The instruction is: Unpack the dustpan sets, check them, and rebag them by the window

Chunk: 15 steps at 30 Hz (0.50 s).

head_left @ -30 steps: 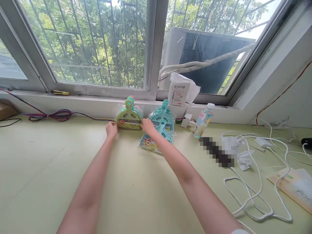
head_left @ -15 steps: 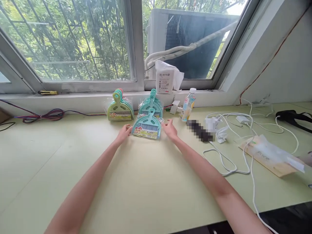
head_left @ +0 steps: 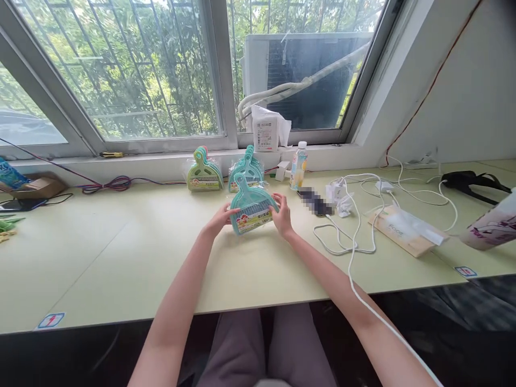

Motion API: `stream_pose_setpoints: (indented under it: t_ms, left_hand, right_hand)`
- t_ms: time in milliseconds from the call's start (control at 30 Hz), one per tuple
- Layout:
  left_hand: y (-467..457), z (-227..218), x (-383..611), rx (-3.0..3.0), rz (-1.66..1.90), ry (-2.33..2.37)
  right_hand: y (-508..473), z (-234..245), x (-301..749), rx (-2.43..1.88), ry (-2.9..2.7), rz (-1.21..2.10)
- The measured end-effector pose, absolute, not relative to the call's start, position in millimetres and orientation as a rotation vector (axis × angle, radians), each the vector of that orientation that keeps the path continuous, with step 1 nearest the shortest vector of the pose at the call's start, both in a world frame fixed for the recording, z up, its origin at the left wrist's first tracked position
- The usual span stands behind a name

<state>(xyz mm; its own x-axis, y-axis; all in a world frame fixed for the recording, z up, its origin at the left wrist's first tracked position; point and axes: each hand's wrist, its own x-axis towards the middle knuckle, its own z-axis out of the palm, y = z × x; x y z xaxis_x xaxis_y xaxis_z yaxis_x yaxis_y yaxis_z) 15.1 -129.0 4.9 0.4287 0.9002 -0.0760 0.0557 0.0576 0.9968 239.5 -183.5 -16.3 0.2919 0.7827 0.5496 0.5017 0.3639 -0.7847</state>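
A teal dustpan-and-brush set in clear wrap [head_left: 252, 207] is held up off the pale green table [head_left: 121, 252], between both hands. My left hand [head_left: 220, 219] grips its left edge with curled fingers. Fingers of my right hand [head_left: 282, 215] close on its right edge. Behind it, against the window ledge, stand a stack of green sets [head_left: 203, 173] and a stack of teal sets [head_left: 246, 169].
A drink bottle [head_left: 299, 165] and a white packet [head_left: 266, 129] stand by the ledge. White cables [head_left: 363, 226], chargers and a flat box [head_left: 405, 234] lie to the right. Coloured wires [head_left: 108, 185] and a cardboard box [head_left: 36, 187] are at the left.
Both hands left the green stack, moved to the single teal set lying in front, took it by its sides and lifted it toward me. The camera pulled back from the window.
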Motion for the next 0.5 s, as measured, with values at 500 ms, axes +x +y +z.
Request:
stream_pose_setpoints:
  t_ms: [500]
  left_hand:
    - [-129,-21,20,1.080,1.085,0.940]
  right_hand:
    - [-190,-25,217,-1.219,-1.080,0.998]
